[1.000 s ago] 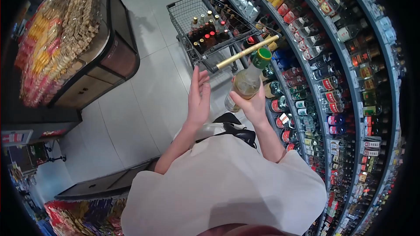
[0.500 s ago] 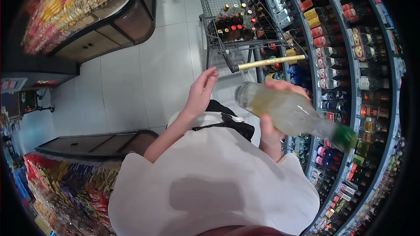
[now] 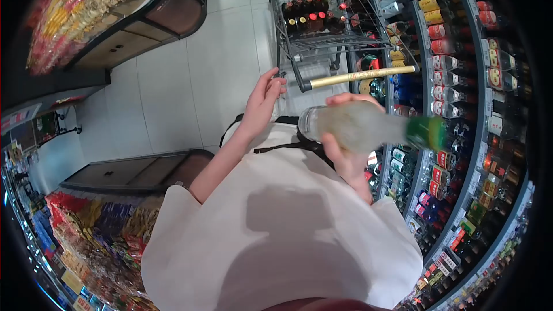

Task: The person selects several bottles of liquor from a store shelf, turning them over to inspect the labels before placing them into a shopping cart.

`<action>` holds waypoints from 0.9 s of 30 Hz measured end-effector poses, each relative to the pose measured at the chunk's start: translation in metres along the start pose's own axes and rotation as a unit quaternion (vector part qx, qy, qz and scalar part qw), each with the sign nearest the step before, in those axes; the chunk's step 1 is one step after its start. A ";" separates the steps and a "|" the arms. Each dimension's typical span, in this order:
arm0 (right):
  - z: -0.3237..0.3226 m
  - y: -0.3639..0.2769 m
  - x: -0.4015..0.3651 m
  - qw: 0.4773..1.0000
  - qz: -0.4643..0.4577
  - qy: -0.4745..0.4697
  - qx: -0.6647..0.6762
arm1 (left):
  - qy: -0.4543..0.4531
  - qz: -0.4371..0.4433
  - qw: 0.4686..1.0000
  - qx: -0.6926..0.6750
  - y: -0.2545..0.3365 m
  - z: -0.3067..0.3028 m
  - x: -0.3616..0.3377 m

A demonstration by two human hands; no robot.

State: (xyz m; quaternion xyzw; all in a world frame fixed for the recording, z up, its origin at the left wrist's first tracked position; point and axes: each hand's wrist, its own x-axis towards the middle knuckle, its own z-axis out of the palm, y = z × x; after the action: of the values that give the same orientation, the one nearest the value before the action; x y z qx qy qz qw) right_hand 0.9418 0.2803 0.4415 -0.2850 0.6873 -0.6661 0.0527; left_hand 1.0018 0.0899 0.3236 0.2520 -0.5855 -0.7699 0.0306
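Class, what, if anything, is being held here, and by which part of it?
A green-capped bottle, held around its body by the right grip.

A clear, green-capped bottle (image 3: pixel 374 129) lies sideways in the right hand (image 3: pixel 347 161).

The loose white top (image 3: pixel 276 213) has 2 short sleeves (image 3: pixel 167 219).
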 end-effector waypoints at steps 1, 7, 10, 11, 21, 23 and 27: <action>0.008 -0.006 0.004 0.983 -0.054 0.083 0.157 | -0.006 0.000 1.000 -0.002 0.001 0.005 0.002; 0.008 0.016 0.031 0.998 0.040 -0.025 -0.035 | -0.033 0.018 0.999 -0.015 0.011 0.000 0.035; 0.035 -0.005 0.045 0.976 0.007 0.147 0.162 | -0.040 0.025 0.999 -0.022 0.024 -0.011 0.040; 0.034 0.002 0.051 0.995 0.031 0.071 0.063 | -0.046 0.014 0.998 -0.027 0.025 -0.016 0.046; 0.154 0.068 0.145 0.972 0.229 0.045 0.009 | -0.197 -0.019 0.974 -0.110 0.102 -0.112 0.101; 0.187 0.074 0.167 0.959 0.263 0.078 0.075 | -0.198 0.063 0.978 0.019 0.117 -0.136 0.113; 0.244 0.070 0.201 0.933 0.310 0.084 0.164 | -0.158 0.139 0.961 0.179 0.132 -0.178 0.140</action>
State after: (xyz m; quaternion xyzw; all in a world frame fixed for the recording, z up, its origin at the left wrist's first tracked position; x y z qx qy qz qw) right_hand 0.8622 -0.0326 0.4110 0.0119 0.6246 -0.7414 0.2450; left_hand 0.9228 -0.1573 0.3623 0.0452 -0.7406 -0.6704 -0.0016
